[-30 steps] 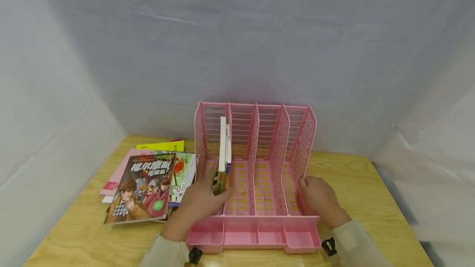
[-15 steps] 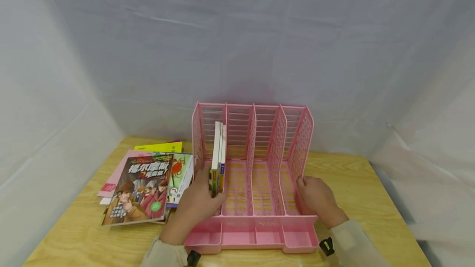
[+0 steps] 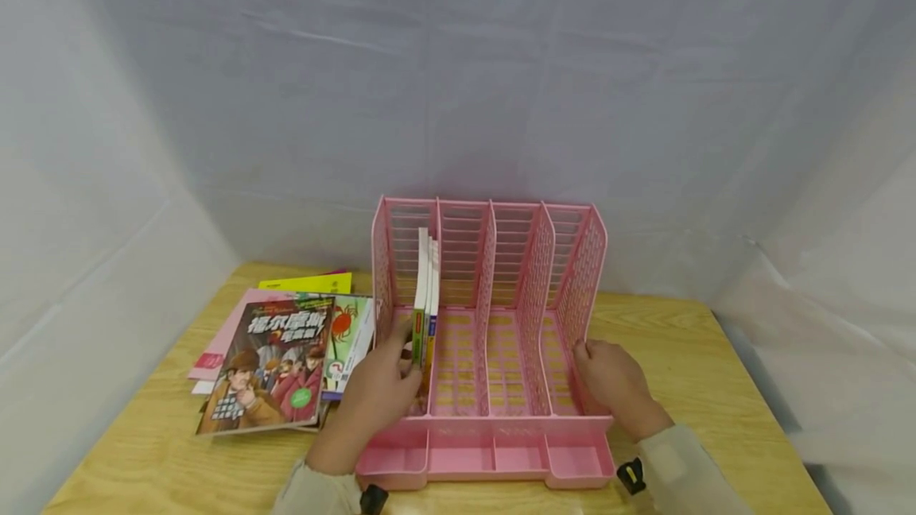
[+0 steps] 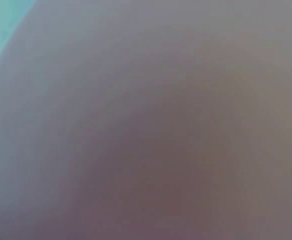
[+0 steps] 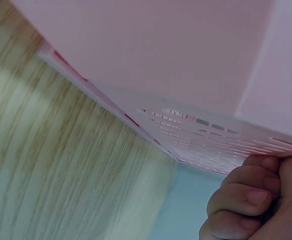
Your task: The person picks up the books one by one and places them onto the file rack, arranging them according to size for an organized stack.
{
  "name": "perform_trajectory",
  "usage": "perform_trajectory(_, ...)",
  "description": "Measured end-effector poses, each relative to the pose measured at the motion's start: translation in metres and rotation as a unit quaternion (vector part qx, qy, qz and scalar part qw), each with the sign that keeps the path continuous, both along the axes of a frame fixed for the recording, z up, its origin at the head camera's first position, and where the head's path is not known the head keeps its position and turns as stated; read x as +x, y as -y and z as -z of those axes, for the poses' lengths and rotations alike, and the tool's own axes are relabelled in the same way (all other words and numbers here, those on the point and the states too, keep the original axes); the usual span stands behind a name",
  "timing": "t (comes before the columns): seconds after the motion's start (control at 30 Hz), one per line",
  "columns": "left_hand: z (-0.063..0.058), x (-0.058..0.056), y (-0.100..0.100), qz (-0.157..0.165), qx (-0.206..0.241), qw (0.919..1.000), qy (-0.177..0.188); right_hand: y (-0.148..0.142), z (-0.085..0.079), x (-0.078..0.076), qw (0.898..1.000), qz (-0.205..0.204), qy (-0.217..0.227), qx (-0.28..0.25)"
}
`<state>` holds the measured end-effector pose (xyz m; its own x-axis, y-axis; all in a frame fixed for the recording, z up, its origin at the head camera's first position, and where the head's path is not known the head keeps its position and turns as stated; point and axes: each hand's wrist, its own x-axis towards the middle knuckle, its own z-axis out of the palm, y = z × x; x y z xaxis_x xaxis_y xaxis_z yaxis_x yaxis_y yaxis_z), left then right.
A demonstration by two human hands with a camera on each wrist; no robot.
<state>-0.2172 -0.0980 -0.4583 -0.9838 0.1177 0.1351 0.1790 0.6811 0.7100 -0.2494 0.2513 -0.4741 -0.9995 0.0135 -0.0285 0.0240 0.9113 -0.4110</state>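
Observation:
A pink desktop book rack [image 3: 461, 427] with upright dividers stands on the table. In its leftmost compartment a few thin books [image 3: 422, 292] stand upright, pages up, along the first divider. My left hand [image 3: 379, 388] is at their near left side, fingers against the outer book and thumb by its front edge, no longer round them. The left wrist view is only a blur. On the right, my right hand [image 3: 615, 384] grips the front edge of the rack's outer wall; in the right wrist view its curled fingers [image 5: 243, 197] pinch that perforated pink wall.
Left of the rack lies a pile of books, with a detective comic [image 3: 272, 364] on top. A book with a red crab [image 3: 347, 324], a pink one [image 3: 229, 332] and a yellow one [image 3: 322, 283] show beneath. A pale sheet [image 3: 501, 102] hangs behind the wooden table [image 3: 665, 340].
The books and rack first shifted left; the books then moved slightly right towards the divider. My left thumb has drawn back from across the books' front to their left. My right hand keeps its grip.

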Motion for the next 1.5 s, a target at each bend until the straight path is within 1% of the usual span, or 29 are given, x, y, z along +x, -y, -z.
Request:
perform_trajectory(0.13,-0.001,0.000,-0.001,0.002,-0.014,0.9997,-0.018,0.000,-0.002,0.002,1.000,0.006,0.006,-0.005)
perform_trajectory(0.33,-0.002,0.001,-0.003,0.001,-0.054,0.9973,-0.049,0.000,-0.005,0.003,1.000,0.004,-0.005,-0.005)
perform_trajectory(0.5,-0.004,0.001,-0.004,0.005,-0.056,0.9966,-0.060,-0.002,-0.006,0.005,1.000,0.004,-0.011,-0.004)
perform_trajectory(0.73,-0.006,-0.001,-0.004,0.012,-0.048,0.9980,-0.040,-0.001,-0.009,0.008,1.000,0.013,-0.001,-0.008)
perform_trajectory(0.87,-0.008,-0.005,-0.002,0.020,-0.052,0.9979,-0.033,-0.001,-0.009,0.009,1.000,0.012,-0.013,-0.014)
perform_trajectory(0.97,-0.008,-0.007,0.000,0.023,-0.052,0.9982,-0.019,0.000,-0.008,0.011,1.000,0.009,-0.021,-0.018)
perform_trajectory(1.07,-0.006,-0.006,0.001,0.022,-0.052,0.9984,-0.007,0.001,-0.006,0.011,1.000,0.007,-0.024,-0.017)
perform_trajectory(1.17,-0.005,-0.005,0.001,0.018,-0.053,0.9984,-0.003,0.002,-0.004,0.012,1.000,0.007,-0.026,-0.016)
perform_trajectory(1.27,-0.003,-0.004,0.002,0.016,-0.047,0.9988,0.000,0.002,-0.003,0.012,1.000,0.010,-0.021,-0.021)
perform_trajectory(1.4,-0.001,-0.005,0.002,0.019,-0.040,0.9990,0.001,0.000,-0.003,0.010,0.999,0.017,0.002,-0.044)
perform_trajectory(1.5,-0.001,-0.007,0.002,0.016,-0.046,0.9988,0.000,-0.003,-0.006,0.010,0.998,0.007,0.014,-0.066)
